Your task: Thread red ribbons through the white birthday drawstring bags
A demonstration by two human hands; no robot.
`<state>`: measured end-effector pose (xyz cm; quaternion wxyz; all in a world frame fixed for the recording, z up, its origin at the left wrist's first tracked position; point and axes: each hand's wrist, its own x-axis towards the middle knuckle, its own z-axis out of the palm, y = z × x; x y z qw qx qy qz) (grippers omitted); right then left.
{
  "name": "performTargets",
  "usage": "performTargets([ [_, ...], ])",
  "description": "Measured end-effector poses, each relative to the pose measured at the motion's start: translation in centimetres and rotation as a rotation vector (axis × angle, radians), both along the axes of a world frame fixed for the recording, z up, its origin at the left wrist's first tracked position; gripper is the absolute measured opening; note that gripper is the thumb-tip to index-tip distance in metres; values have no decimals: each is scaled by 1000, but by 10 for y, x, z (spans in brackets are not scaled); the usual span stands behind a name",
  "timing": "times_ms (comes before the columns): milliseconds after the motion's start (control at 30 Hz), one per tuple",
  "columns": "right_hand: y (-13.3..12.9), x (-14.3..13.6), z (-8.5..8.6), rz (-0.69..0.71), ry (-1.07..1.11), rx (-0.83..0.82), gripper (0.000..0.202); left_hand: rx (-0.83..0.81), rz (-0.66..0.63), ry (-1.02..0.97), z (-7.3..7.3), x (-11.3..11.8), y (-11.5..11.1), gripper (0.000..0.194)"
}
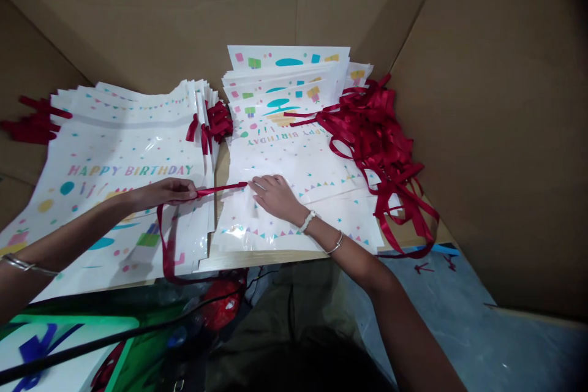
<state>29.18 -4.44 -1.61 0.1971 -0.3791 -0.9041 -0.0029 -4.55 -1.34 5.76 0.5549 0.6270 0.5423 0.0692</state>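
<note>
My left hand (172, 191) is closed in a pinch on a narrow red ribbon (220, 189), above a stack of white printed "Happy Birthday" bags (105, 141). The ribbon runs straight to the right as far as the fingertips of my right hand (278, 197), which pinch its end. From my left hand the other part of the ribbon loops down over the table's front edge. Under my right hand lies a second stack of the same bags (285, 162), turned the other way up. Small red ribbon ties (215, 122) stick out from the left stack's right edge.
A tangled heap of red ribbons (376, 128) lies along the right stack. Brown cardboard walls (257, 0) enclose the back and sides. Below the wooden table edge (271, 259) are a green-rimmed box (124, 323), a dark cable (151, 324) and a red plastic-wrapped thing (223, 305).
</note>
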Motion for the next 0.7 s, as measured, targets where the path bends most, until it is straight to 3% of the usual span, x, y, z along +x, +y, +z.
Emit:
performTargets([
  [300,12,11,14,-5,42,-83,57,42,-69,-17,-14,9,35,33],
  [500,16,10,18,-37,34,-136,59,69,-84,-41,-23,27,38,30],
  [700,16,3,18,-38,42,-169,61,118,-100,-98,-30,50,36,38],
])
